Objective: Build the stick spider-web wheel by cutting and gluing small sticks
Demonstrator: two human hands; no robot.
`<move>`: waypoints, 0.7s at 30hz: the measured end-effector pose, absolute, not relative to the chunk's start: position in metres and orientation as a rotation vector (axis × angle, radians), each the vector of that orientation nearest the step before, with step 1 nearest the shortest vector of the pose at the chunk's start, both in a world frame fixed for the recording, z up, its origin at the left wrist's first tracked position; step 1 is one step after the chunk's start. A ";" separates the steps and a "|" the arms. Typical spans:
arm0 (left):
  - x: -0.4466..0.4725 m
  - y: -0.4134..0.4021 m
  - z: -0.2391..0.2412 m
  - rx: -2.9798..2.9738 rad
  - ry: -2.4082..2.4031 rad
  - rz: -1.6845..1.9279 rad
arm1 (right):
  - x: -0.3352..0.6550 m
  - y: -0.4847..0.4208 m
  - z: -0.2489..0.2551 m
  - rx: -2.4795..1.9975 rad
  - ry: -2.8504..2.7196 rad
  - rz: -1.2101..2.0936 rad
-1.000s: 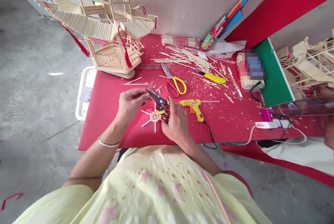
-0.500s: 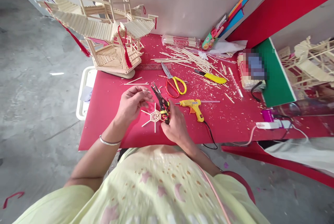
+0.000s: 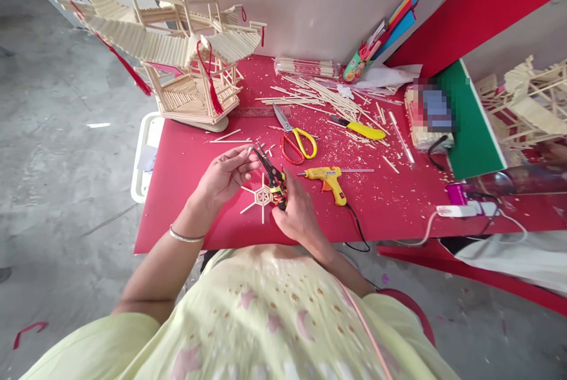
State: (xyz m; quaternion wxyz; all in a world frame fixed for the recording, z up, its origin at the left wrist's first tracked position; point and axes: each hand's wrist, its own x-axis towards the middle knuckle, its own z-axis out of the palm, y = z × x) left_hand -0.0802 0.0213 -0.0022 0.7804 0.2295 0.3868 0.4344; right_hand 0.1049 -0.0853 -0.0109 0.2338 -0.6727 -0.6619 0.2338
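My right hand grips the handles of black cutting pliers, whose open jaws point up and left. My left hand pinches a short thin wooden stick right at the jaw tips. Under both hands a small star-shaped web of sticks lies flat on the red table. A bangle sits on my left wrist.
A yellow glue gun with its black cord lies right of my hands. Behind are yellow-handled scissors, a yellow knife and loose sticks. A tall stick pagoda model stands at the back left, a power strip at right.
My left hand has drawn slightly left and back, bringing the stick end to the plier tips; the pliers tilted a little more upright. The camera shifted slightly.
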 end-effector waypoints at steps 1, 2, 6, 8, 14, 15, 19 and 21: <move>-0.081 0.021 -0.003 0.477 0.836 0.920 | 0.105 -0.085 -0.011 -1.848 -1.816 0.641; -0.081 0.021 -0.003 0.462 0.840 0.904 | 0.105 -0.085 -0.011 -1.847 -1.816 0.639; -0.082 0.021 -0.004 0.428 0.850 0.868 | 0.105 -0.085 -0.013 -1.839 -1.814 0.637; -0.083 0.021 -0.004 0.421 0.844 0.867 | 0.105 -0.084 -0.013 -1.845 -1.819 0.639; -0.084 0.020 -0.001 0.435 0.856 0.845 | 0.105 -0.084 -0.013 -1.854 -1.843 0.626; -0.083 0.019 -0.002 0.442 0.860 0.846 | 0.104 -0.085 -0.013 -1.859 -1.848 0.620; -0.081 0.017 -0.006 0.504 0.829 0.886 | 0.102 -0.084 -0.011 -1.871 -1.860 0.595; -0.079 0.014 -0.009 0.551 0.820 0.916 | 0.100 -0.083 -0.011 -1.872 -1.866 0.584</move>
